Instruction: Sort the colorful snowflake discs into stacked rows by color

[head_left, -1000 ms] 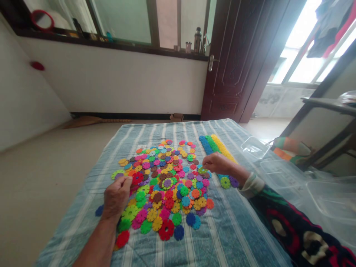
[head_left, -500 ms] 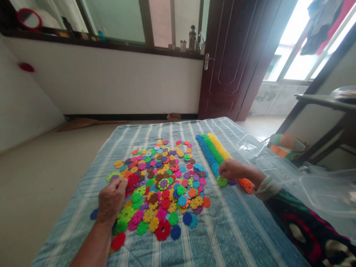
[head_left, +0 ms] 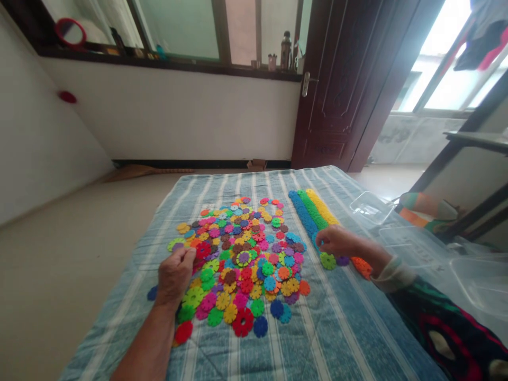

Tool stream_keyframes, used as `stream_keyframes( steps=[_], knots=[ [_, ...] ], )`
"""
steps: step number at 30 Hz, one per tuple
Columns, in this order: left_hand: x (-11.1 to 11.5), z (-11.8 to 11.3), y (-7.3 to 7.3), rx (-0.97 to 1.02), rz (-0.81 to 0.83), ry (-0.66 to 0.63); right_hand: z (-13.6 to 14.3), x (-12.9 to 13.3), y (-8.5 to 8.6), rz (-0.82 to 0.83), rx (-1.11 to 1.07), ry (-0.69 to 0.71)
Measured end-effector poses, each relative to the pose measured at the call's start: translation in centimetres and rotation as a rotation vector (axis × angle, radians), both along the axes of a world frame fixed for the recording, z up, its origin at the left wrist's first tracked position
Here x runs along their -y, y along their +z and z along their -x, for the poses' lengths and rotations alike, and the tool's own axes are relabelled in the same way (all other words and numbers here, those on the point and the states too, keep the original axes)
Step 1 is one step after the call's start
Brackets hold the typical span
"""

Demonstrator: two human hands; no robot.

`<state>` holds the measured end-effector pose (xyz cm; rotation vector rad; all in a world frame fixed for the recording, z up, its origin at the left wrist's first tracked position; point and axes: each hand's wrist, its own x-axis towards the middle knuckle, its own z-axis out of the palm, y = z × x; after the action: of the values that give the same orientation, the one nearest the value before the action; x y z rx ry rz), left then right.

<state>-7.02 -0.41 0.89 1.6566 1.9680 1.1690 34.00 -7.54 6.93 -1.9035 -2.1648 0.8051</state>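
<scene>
Loose snowflake discs in many colours lie in a wide pile. At the pile's left side, my left hand is closed, thumb and fingers pressed together beside a large red snowflake disc. What its fingers hold, if anything, is hidden. My right hand is pinched at the near end of a row of blue discs, its fingertips on a light blue disc. Alongside run a green row and a yellow row. Close below that hand are a lime disc, a purple disc and an orange row.
A striped blue cloth covers the table. Clear plastic boxes stand along its right side. A dark red door and a window ledge with a flask are beyond the table.
The view has swung slightly left, so everything sits further right in the picture. Both hands stay at nearly the same places over the discs and the rows.
</scene>
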Motion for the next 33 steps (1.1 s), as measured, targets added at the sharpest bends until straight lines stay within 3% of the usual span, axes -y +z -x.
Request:
stream_keyframes(
  steps=[6, 10, 14, 22, 33],
  knots=[
    [0.3, -0.1, 0.0, -0.004, -0.002, -0.009, 7.7, -1.2, 0.6, -0.240, 0.133, 0.195],
    [0.4, 0.0, -0.2, -0.007, -0.001, -0.025, 13.3, -2.4, 0.1, -0.240, 0.165, 0.272],
    [0.4, 0.1, -0.5, -0.021, -0.012, -0.033, 16.4, -3.5, -0.5, -0.214, 0.197, 0.311],
    [0.2, 0.2, -0.9, -0.049, -0.045, -0.049, 17.1, -4.3, -1.4, -0.193, 0.145, 0.338],
    [0.3, 0.2, -0.7, -0.044, -0.040, -0.067, 16.9, -5.3, -3.4, -0.170, -0.087, 0.144]
  ],
)
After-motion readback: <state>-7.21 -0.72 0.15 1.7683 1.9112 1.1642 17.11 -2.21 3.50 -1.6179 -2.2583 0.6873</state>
